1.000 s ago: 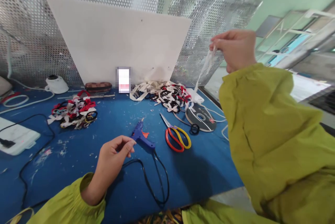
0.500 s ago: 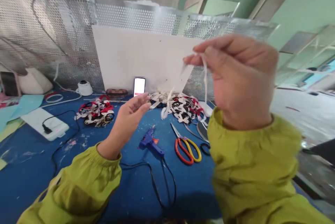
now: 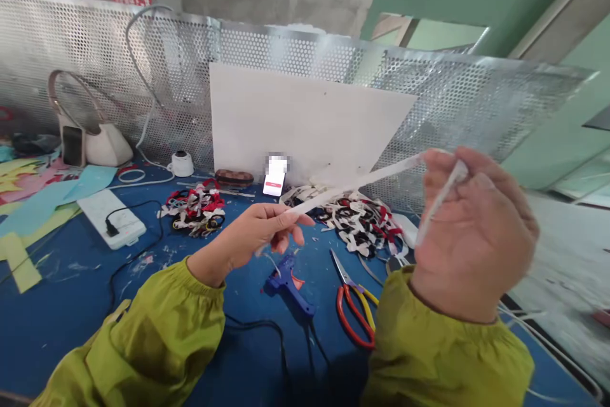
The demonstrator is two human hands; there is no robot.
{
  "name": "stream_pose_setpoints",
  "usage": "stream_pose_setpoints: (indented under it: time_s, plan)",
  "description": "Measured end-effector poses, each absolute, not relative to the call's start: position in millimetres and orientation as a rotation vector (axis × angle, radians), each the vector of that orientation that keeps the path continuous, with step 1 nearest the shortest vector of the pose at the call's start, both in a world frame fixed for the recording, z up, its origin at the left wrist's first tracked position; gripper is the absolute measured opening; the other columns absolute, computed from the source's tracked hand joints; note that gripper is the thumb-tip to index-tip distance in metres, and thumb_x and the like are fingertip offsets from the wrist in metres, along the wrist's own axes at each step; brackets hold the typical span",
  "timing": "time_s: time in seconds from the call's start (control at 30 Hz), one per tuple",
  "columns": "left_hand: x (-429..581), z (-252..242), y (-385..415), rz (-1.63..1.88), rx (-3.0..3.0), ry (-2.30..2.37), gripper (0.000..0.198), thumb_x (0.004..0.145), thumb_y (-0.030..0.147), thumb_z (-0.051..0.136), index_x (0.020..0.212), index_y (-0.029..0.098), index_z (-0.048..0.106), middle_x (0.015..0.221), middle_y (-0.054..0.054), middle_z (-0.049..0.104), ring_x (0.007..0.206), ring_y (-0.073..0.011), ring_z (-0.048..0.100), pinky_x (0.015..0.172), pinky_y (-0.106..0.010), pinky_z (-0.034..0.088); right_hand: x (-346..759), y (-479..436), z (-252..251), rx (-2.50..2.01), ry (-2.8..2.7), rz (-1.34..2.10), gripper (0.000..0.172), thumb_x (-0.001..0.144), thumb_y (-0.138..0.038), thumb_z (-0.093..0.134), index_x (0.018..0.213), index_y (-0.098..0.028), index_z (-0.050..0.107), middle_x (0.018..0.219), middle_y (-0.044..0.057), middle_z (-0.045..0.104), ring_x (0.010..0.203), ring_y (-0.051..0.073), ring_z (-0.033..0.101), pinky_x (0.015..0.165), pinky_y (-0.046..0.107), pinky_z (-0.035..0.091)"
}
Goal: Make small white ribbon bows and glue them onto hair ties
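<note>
A white ribbon strip (image 3: 355, 183) is stretched between both my hands above the blue table (image 3: 57, 305). My left hand (image 3: 260, 232) pinches its lower left end. My right hand (image 3: 474, 232), raised close to the camera, is closed on the other end, with a loose tail hanging over its fingers. Below my hands lie a blue glue gun (image 3: 288, 280) with a black cord and red and yellow scissors (image 3: 352, 302).
Two heaps of red, black and white ribbon pieces (image 3: 197, 210) (image 3: 362, 220) lie by a white board (image 3: 305, 121) against a perforated metal screen. A phone (image 3: 275, 175) leans on the board. A white power strip (image 3: 112, 216), coloured paper and a bag sit at left.
My left hand rose from the table by the glue gun and took hold of the ribbon's free end. My right hand came nearer, and the ribbon is now pulled taut. The view shifted left.
</note>
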State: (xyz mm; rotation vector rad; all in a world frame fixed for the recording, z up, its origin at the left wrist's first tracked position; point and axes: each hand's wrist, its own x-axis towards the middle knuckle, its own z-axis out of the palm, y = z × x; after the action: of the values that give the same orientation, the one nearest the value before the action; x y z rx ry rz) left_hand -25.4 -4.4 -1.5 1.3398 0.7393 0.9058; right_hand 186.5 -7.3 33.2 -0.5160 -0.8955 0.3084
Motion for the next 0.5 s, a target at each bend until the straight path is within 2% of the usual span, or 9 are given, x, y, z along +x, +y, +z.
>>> stream_pose_setpoints:
  time_s: [0.1, 0.17, 0.23, 0.27, 0.33, 0.4, 0.5]
  plan:
    - [-24.2, -2.0, -0.1, 0.943, 1.294, 0.798, 0.03, 0.086, 0.04, 0.058, 0.087, 0.015, 0.074, 0.063, -0.002, 0.063, 0.042, -0.0044, 0.039, 0.042, -0.021, 0.028, 200.0, 4.5, 28.1, -0.647, -0.908, 0.157, 0.018, 0.076, -0.016, 0.06, 0.084, -0.02, 0.076, 0.072, 0.002, 0.07, 0.079, 0.021, 0.07, 0.093, 0.047, 0.051]
    - [-22.3, -4.1, 2.1, 0.937, 1.282, 0.812, 0.032, 0.087, 0.04, 0.056, 0.087, 0.014, 0.074, 0.061, -0.001, 0.061, 0.04, -0.0041, 0.035, 0.042, -0.022, 0.026, 209.2, 5.1, 27.6, -0.98, -1.047, 0.022, 0.016, 0.078, -0.024, 0.061, 0.083, -0.02, 0.075, 0.065, 0.002, 0.067, 0.067, 0.022, 0.067, 0.079, 0.045, 0.053]
    - [-20.2, -6.6, 3.0, 0.9, 1.283, 0.805, 0.034, 0.087, 0.041, 0.055, 0.089, 0.013, 0.073, 0.06, 0.0, 0.06, 0.04, -0.0036, 0.033, 0.041, -0.022, 0.024, 214.4, -0.1, 29.1, -1.385, -1.239, -0.199, 0.02, 0.077, -0.034, 0.063, 0.08, -0.018, 0.075, 0.063, 0.005, 0.067, 0.062, 0.024, 0.063, 0.071, 0.046, 0.051]
    - [-19.1, -7.6, 2.9, 0.875, 1.289, 0.795, 0.034, 0.087, 0.042, 0.056, 0.089, 0.012, 0.073, 0.06, 0.0, 0.06, 0.039, -0.0032, 0.033, 0.041, -0.022, 0.023, 214.0, -3.8, 30.0, -1.447, -1.293, -0.309, 0.024, 0.079, -0.036, 0.061, 0.085, -0.017, 0.075, 0.072, 0.009, 0.07, 0.067, 0.026, 0.064, 0.073, 0.046, 0.05]
    - [-16.9, -9.1, 1.4, 0.83, 1.308, 0.775, 0.035, 0.087, 0.043, 0.056, 0.09, 0.012, 0.072, 0.059, 0.0, 0.06, 0.039, -0.0027, 0.032, 0.041, -0.022, 0.022, 205.8, -10.5, 30.3, -1.3, -1.514, -0.372, 0.031, 0.083, -0.038, 0.057, 0.098, -0.015, 0.072, 0.093, 0.013, 0.071, 0.089, 0.028, 0.065, 0.081, 0.044, 0.049]
    - [-15.0, -9.5, -1.1, 0.801, 1.328, 0.756, 0.035, 0.086, 0.044, 0.057, 0.09, 0.012, 0.072, 0.059, 0.0, 0.06, 0.04, -0.0029, 0.034, 0.041, -0.022, 0.022, 189.6, -12.5, 26.7, -1.037, -1.828, -0.051, 0.031, 0.089, -0.041, 0.052, 0.105, -0.019, 0.067, 0.106, 0.01, 0.07, 0.099, 0.023, 0.064, 0.084, 0.037, 0.049]
    - [-13.5, -8.5, -4.1, 0.802, 1.325, 0.74, 0.036, 0.084, 0.047, 0.06, 0.08, 0.013, 0.069, 0.057, 0.0, 0.059, 0.04, -0.0035, 0.037, 0.041, -0.022, 0.023, 163.0, -3.3, 14.4, -0.835, -2.034, 0.596, 0.041, 0.096, -0.047, 0.036, 0.11, -0.019, 0.063, 0.099, 0.008, 0.07, 0.083, 0.018, 0.064, 0.073, 0.031, 0.049]
